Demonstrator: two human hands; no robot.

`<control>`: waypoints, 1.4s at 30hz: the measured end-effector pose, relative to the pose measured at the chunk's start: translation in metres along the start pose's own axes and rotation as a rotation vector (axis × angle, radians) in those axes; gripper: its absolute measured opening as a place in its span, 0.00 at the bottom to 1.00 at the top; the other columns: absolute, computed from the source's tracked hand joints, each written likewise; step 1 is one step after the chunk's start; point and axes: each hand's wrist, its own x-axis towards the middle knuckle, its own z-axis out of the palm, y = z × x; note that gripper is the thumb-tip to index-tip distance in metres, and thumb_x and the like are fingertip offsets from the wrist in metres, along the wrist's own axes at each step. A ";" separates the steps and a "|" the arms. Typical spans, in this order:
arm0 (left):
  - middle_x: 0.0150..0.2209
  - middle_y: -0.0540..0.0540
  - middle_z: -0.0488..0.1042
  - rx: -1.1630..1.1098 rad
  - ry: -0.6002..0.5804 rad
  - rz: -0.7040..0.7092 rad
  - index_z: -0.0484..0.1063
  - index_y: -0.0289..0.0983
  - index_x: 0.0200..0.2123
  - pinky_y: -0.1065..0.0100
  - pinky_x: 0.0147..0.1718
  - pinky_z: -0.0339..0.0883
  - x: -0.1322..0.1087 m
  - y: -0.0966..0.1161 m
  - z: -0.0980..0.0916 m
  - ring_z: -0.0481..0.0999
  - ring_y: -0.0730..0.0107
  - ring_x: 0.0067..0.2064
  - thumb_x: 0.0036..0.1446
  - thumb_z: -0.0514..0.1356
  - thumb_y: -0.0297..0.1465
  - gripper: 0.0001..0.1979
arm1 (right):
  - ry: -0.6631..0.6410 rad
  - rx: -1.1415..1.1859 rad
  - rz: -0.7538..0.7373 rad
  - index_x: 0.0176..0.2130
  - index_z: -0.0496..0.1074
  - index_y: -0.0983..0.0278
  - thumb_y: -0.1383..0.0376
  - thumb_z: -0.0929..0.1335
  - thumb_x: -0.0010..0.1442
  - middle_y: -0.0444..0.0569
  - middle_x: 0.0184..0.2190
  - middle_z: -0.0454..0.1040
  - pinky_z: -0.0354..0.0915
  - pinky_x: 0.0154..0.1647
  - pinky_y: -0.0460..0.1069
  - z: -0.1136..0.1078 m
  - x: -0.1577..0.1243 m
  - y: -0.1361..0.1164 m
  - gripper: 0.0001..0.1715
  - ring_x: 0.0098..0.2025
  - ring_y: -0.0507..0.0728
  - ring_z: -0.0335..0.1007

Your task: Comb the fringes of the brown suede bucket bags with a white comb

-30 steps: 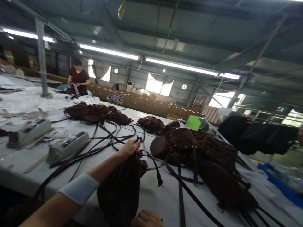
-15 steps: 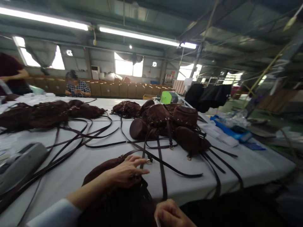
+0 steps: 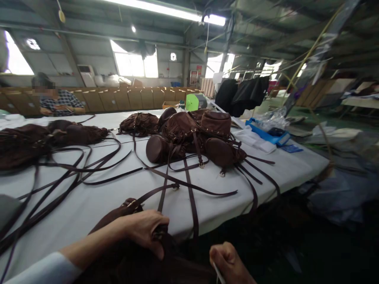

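Observation:
At the table's near edge lies a dark brown leather bag [image 3: 118, 252], partly in shadow and cut off by the bottom of the view. My left hand [image 3: 145, 230] is closed on its upper edge, thumb toward me and fingers curled over the far side. A brown strap with a buckle [image 3: 175, 186] runs from this bag onto the table. To the right, my right hand [image 3: 229, 262] is a fist around a thin pale strip [image 3: 218, 272]; most of it is hidden, so its kind cannot be made out.
Several brown bags [image 3: 180, 130] with long straps lie on the white-covered table [image 3: 216, 221]; more brown bags [image 3: 23, 146] are at left. Blue packaging [image 3: 266, 134] and white sheets are at right. Across the table sits a person in a checked shirt [image 3: 62, 101], before a row of cartons.
The view has swung to the right. My left hand went from lying spread on the bag to gripping its edge. My right hand shows farther right, still a fist.

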 end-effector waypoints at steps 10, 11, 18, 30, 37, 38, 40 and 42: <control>0.28 0.51 0.73 0.002 0.335 -0.601 0.70 0.39 0.31 0.69 0.27 0.54 -0.035 0.041 -0.091 0.71 0.66 0.31 0.43 0.64 0.43 0.15 | 0.339 0.024 0.058 0.42 0.74 0.65 0.47 0.66 0.54 0.51 0.35 0.76 0.65 0.46 0.53 -0.006 0.019 0.008 0.27 0.42 0.61 0.71; 0.29 0.52 0.73 -0.015 0.326 -0.603 0.71 0.39 0.31 0.69 0.28 0.54 -0.035 0.047 -0.098 0.71 0.66 0.31 0.43 0.64 0.43 0.16 | 0.343 0.052 0.054 0.45 0.73 0.65 0.47 0.65 0.55 0.53 0.39 0.76 0.66 0.47 0.53 -0.005 0.017 0.006 0.28 0.44 0.62 0.71; 0.27 0.54 0.71 -0.212 0.168 -0.546 0.68 0.39 0.27 0.70 0.27 0.55 -0.010 0.044 -0.054 0.70 0.67 0.31 0.42 0.63 0.37 0.10 | 0.401 -0.103 0.069 0.57 0.63 0.64 0.48 0.57 0.64 0.45 0.23 0.74 0.66 0.29 0.49 0.023 0.002 -0.015 0.31 0.25 0.57 0.72; 0.22 0.55 0.68 -0.220 0.089 -0.446 0.69 0.37 0.25 0.70 0.26 0.53 0.029 0.074 -0.022 0.64 0.71 0.27 0.39 0.64 0.32 0.09 | 0.211 -0.337 -0.167 0.58 0.65 0.61 0.68 0.58 0.62 0.49 0.34 0.79 0.66 0.34 0.44 0.049 0.011 -0.053 0.26 0.35 0.56 0.77; 0.21 0.57 0.63 -0.465 0.045 -0.446 0.67 0.38 0.27 0.72 0.23 0.52 0.012 0.069 -0.024 0.60 0.74 0.26 0.40 0.63 0.29 0.09 | 0.227 -0.997 0.025 0.62 0.61 0.66 0.79 0.61 0.55 0.52 0.33 0.78 0.66 0.33 0.45 0.038 0.013 -0.013 0.36 0.34 0.57 0.77; 0.21 0.57 0.63 -0.504 0.016 -0.456 0.67 0.38 0.28 0.73 0.23 0.52 0.012 0.067 -0.025 0.60 0.74 0.26 0.41 0.63 0.30 0.09 | 0.289 -1.079 0.039 0.63 0.58 0.67 0.80 0.60 0.55 0.53 0.34 0.78 0.67 0.34 0.46 0.034 0.015 -0.010 0.37 0.34 0.57 0.76; 0.22 0.57 0.64 -0.488 -0.045 -0.449 0.67 0.38 0.30 0.73 0.23 0.53 0.018 0.069 -0.031 0.62 0.74 0.26 0.42 0.63 0.33 0.11 | 0.388 -1.191 0.031 0.63 0.57 0.69 0.80 0.60 0.56 0.51 0.32 0.76 0.67 0.33 0.47 0.025 0.019 -0.010 0.37 0.32 0.56 0.75; 0.22 0.56 0.64 -0.350 -0.133 -0.389 0.68 0.38 0.28 0.72 0.22 0.52 0.028 0.076 -0.038 0.62 0.73 0.25 0.44 0.62 0.36 0.10 | 0.450 -1.259 0.007 0.63 0.58 0.69 0.81 0.61 0.55 0.50 0.29 0.75 0.68 0.31 0.47 0.016 0.025 -0.013 0.37 0.30 0.56 0.74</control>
